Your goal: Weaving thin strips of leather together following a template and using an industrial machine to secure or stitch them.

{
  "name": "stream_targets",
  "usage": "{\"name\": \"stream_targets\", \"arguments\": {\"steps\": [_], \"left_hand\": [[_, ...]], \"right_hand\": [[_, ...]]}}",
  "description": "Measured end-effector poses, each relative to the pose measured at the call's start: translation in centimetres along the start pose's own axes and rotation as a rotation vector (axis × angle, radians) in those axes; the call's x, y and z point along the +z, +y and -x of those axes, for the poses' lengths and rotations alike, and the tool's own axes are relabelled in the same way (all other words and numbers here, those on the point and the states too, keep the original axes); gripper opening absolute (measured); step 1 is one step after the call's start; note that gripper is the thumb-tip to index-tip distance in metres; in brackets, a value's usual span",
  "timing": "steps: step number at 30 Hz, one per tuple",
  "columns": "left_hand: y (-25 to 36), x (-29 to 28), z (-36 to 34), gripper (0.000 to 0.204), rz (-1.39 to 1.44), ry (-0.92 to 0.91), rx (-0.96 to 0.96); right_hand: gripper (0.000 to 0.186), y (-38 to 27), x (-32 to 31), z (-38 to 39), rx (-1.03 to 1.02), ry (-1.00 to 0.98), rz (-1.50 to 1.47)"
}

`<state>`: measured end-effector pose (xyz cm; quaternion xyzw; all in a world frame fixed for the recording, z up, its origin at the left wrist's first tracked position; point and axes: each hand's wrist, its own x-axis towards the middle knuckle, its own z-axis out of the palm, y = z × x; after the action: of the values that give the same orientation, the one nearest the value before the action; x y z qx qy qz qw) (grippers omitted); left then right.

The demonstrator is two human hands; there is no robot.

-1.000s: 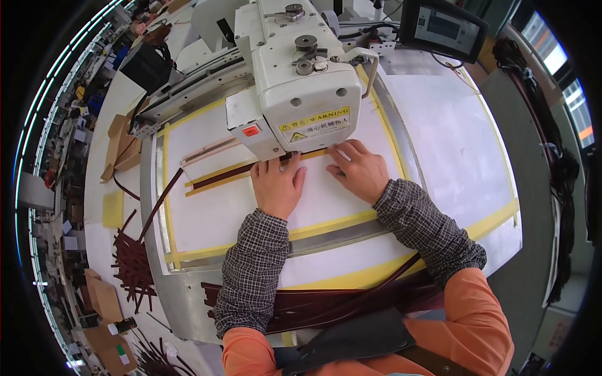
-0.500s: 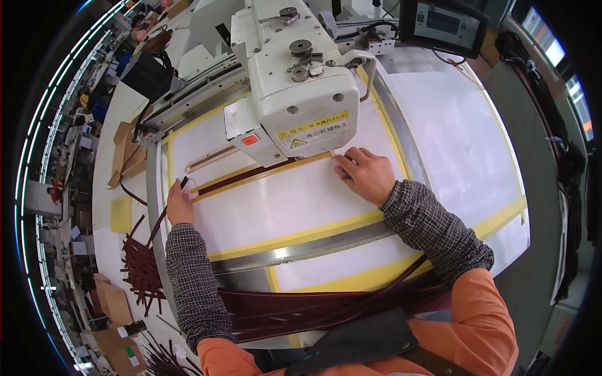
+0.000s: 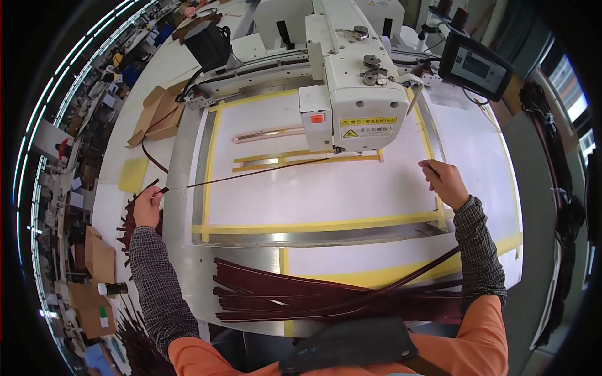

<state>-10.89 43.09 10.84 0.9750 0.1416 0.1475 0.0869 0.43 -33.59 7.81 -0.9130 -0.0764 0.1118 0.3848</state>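
My left hand (image 3: 148,207) is closed at the left edge of the sewing machine's frame, pinching one end of a narrow dark leather strip (image 3: 257,172). From there the strip slants up to the right, above the white template sheet (image 3: 313,200), to below the sewing head (image 3: 364,119). A slot edged in yellow (image 3: 276,164) lies beneath it. Off to the right of the head, my right hand (image 3: 445,182) hovers over the template's right side with its fingers pinched together. Anything between those fingers is too small to make out.
Several dark red leather strips (image 3: 326,294) lie across the near edge, and more are heaped at the left (image 3: 128,229). An opened cardboard box (image 3: 164,116) and a yellow pad (image 3: 133,175) sit on the left. A control screen (image 3: 476,66) stands at the back right.
My left hand has drawn back to the left with the strip's end, and the strip has come out of the slot. My right hand has moved right, away from the sewing head. The view has shifted.
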Motion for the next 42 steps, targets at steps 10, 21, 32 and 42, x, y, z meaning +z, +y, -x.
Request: {"name": "stream_targets", "arguments": {"steps": [10,21,32,42], "left_hand": [[14.1,-13.2,8.9,0.019,0.447,-0.214,0.172],[22.0,-15.5,16.5,0.019,0.196,-0.133,0.517],[21.0,-14.0,18.5,0.015,0.025,-0.155,0.496],[5.2,-10.9,16.1,0.032,-0.448,0.198,0.149]], "right_hand": [[0.04,-11.9,6.0,2.4,-0.171,-0.28,-0.483],[0.038,-27.7,19.6,6.7,-0.01,-1.029,-1.233],[0.021,-26.6,21.8,7.5,-0.494,-0.664,-0.333],[0.034,-20.5,17.6,9.6,-0.62,-0.674,-0.224]]}}
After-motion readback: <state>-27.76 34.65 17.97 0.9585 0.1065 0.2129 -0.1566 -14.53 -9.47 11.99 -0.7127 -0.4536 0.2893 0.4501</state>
